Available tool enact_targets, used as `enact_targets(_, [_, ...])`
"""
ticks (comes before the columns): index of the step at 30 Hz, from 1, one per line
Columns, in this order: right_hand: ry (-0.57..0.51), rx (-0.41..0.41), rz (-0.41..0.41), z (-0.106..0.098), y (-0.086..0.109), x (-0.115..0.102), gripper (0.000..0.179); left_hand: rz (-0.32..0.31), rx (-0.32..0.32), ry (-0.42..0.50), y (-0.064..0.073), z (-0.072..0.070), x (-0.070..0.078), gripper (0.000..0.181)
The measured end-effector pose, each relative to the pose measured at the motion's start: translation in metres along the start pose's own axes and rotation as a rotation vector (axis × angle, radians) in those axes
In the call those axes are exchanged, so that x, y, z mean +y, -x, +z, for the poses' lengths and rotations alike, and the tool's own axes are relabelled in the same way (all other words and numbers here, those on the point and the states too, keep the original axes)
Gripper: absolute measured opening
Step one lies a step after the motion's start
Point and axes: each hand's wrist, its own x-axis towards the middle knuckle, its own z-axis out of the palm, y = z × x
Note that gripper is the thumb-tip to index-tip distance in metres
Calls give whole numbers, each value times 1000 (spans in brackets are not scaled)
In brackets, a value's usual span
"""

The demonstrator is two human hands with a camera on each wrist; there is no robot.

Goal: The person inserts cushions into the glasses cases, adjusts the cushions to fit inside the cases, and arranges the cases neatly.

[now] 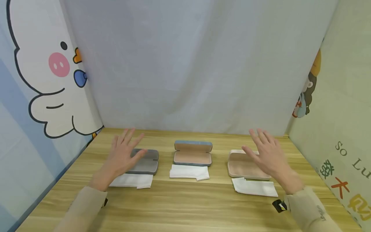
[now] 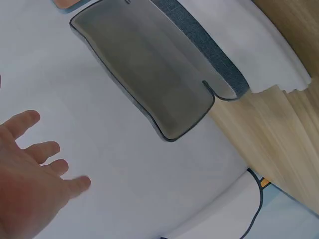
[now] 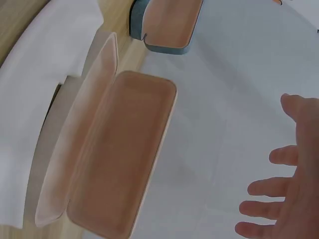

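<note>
Three glasses cases stand with lids raised on the wooden table: a grey one point(image 1: 146, 162) at left, a blue one point(image 1: 192, 158) with a pinkish lining in the middle, and a cream one point(image 1: 243, 166) at right. In front of each lies a folded white cloth: left point(image 1: 136, 181), middle point(image 1: 188, 172), right point(image 1: 256, 187). My left hand point(image 1: 123, 156) is raised over the grey case, fingers spread, holding nothing. Likewise spread and holding nothing, my right hand point(image 1: 269, 158) hovers by the cream case and hides part of it. Both wrist views show the nearby case's interior bare.
A pale grey curtain point(image 1: 185, 71) hangs behind the table point(image 1: 179, 206). Printed cloths border the sides, with a cartoon bird point(image 1: 55, 74) at left and lettering at right. A small black device point(image 1: 279, 205) sits at the right wrist.
</note>
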Motion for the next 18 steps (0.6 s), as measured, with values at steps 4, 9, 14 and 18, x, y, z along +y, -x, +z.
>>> enact_targets(4, [-95, 93, -53, 3, -9, -15, 62, 2, 98, 124, 4, -3, -11, 53])
enact_targets(9, [-297, 204, -118, 14, -24, -48, 47, -59, 223, 232, 16, -14, -23, 38])
enact_targets(14, [-565, 116, -119, 31, -34, -93, 37, -171, 193, 258, 29, -26, -40, 29])
enact_targets(18, [-749, 14, -113, 50, -34, -126, 32, -313, 22, 352, 40, -32, -52, 31])
